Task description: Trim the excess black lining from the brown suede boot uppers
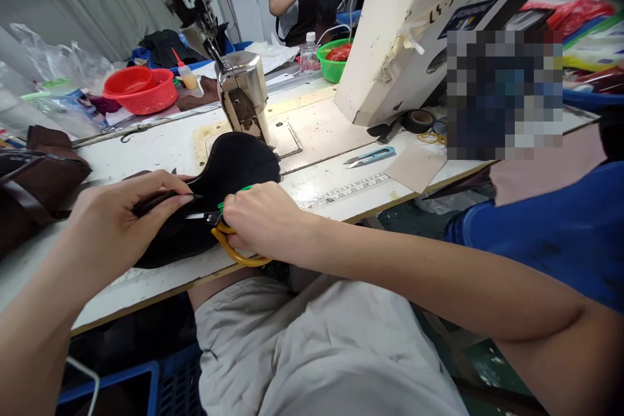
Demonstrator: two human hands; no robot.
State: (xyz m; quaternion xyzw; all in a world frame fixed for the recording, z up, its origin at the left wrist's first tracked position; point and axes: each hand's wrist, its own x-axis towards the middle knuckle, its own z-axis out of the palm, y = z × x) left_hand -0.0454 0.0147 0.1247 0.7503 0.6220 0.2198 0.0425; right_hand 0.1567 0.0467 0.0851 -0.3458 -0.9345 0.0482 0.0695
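Note:
A black fabric piece point(238, 159) with a curved edge lies on the sewing machine table in front of the metal post point(244, 88). My left hand point(129, 214) pinches a dark edge of it between thumb and fingers, slightly raised. Closed around the handles of a pair of scissors point(234, 250), yellow on one side and green on the other, is my right hand point(260, 218). The scissors' blades point left toward my left fingers, close to the fabric. Whether the blades touch the cloth I cannot tell.
Blue thread snips point(371, 156), a beige square point(416, 167) and black tape point(418, 120) lie to the right. Red baskets point(141, 91) and a glue bottle point(187, 75) stand behind on the left. Brown pieces point(41, 175) lie far left. Across the table another person point(305, 3) handles black material.

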